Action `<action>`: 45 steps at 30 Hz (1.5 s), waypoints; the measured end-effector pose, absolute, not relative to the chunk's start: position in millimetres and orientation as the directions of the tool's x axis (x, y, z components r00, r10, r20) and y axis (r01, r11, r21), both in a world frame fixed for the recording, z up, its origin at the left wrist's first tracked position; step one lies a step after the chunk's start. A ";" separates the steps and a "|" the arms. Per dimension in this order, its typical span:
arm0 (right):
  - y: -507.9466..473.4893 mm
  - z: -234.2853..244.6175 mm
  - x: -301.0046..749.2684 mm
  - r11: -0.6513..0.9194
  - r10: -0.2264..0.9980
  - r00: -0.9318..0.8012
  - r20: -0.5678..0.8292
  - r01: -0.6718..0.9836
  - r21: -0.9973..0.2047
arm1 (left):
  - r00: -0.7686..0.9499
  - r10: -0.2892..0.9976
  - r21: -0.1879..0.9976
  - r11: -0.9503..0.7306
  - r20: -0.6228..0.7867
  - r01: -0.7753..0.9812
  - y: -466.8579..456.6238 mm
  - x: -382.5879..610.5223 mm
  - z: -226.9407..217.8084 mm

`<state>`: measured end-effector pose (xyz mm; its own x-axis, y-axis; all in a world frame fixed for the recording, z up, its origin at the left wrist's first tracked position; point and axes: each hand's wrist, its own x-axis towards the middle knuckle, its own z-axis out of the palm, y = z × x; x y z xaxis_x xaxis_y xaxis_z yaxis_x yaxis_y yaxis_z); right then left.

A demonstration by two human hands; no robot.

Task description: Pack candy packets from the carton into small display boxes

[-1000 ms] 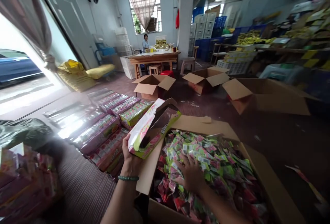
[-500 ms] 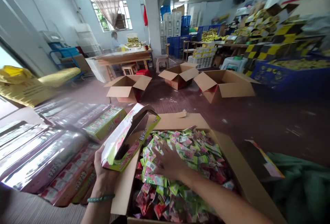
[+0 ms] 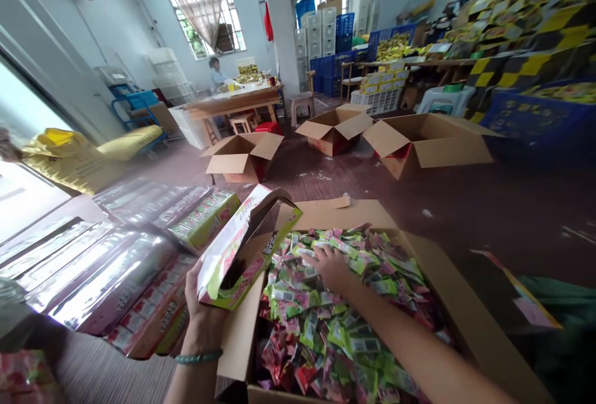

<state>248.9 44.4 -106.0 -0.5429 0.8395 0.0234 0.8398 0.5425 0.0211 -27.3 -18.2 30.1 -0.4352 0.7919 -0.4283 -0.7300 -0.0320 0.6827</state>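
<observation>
My left hand (image 3: 203,317) grips an open pink, white and green retail box (image 3: 242,246) from below, tilted with its mouth toward the sachets. A big cardboard carton (image 3: 437,267) in front of me is heaped with several small green and pink sachets (image 3: 335,323). My right hand (image 3: 329,265) lies palm down on the heap near the carton's far left, its fingers curled into the sachets. I cannot see what, if anything, those fingers hold.
Shrink-wrapped packs of filled boxes (image 3: 116,267) lie in rows to my left. Three open cardboard boxes (image 3: 335,128) stand on the floor ahead. A person (image 3: 215,72) sits at a wooden table (image 3: 233,103) at the back. Blue crates and stacked goods line the right.
My view swung right, then back a little left. My right hand slid further up the sachet heap. The left hand kept holding the open box.
</observation>
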 end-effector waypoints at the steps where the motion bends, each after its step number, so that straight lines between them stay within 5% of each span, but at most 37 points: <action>1: 54.7 -111.0 244.5 0.525 0.851 -0.525 0.015 0.851 0.017 | -0.439 0.789 0.678 -0.039 -0.430 -0.734 -19.4 -30.6 29.3; 8: 88.4 -129.2 235.2 0.431 0.895 -0.435 -0.103 0.900 -0.062 | -0.463 0.791 0.673 -0.088 -0.401 -0.734 -24.8 -48.1 20.7; 17: 94.7 -58.7 253.9 0.350 0.920 -0.356 -0.162 0.934 -0.066 | -0.515 0.754 0.683 -0.122 -0.408 -0.720 -31.2 -51.6 28.5; 20: 76.4 -43.1 231.8 0.493 0.859 -0.506 -0.082 0.859 -0.135 | -0.496 0.756 0.650 -0.123 -0.428 -0.750 -31.7 -50.7 32.2; 23: 50.3 -46.5 183.3 0.777 0.627 -0.772 0.104 0.608 -0.162 | -0.479 0.764 0.654 -0.100 -0.432 -0.750 -31.6 -50.3 31.8; 26: 44.3 -63.2 138.9 0.869 0.493 -0.864 0.098 0.484 -0.105 | -0.488 0.762 0.653 -0.114 -0.426 -0.749 -29.9 -51.6 28.8; 30: 71.5 -89.9 143.3 0.653 0.743 -0.652 -0.152 0.756 -0.054 | -0.491 0.758 0.657 -0.112 -0.428 -0.746 -26.6 -52.0 27.9; 33: 85.0 -111.8 177.1 0.459 0.859 -0.487 -0.161 0.870 -0.182 | -0.485 0.738 0.646 -0.088 -0.469 -0.758 -25.7 -48.9 29.2; 36: 83.6 -131.1 194.7 0.377 0.886 -0.436 -0.157 0.875 -0.304 | -0.471 0.734 0.651 -0.053 -0.490 -0.758 -26.6 -46.2 26.8; 42: 84.5 -119.2 181.5 0.342 0.863 -0.443 -0.243 0.866 -0.364 | -0.481 0.764 0.705 -0.048 -0.431 -0.707 -22.5 -41.3 20.5; 45: 88.3 -91.1 187.3 0.456 0.861 -0.506 -0.056 0.815 -0.357 | -0.490 0.756 0.710 -0.048 -0.433 -0.703 -17.1 -32.6 26.0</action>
<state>187.3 88.3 -91.1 -0.5061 0.8607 -0.0560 0.8151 0.4560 -0.3574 -32.6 -17.1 26.0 -0.4900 0.7564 -0.4334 -0.7026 -0.0484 0.7100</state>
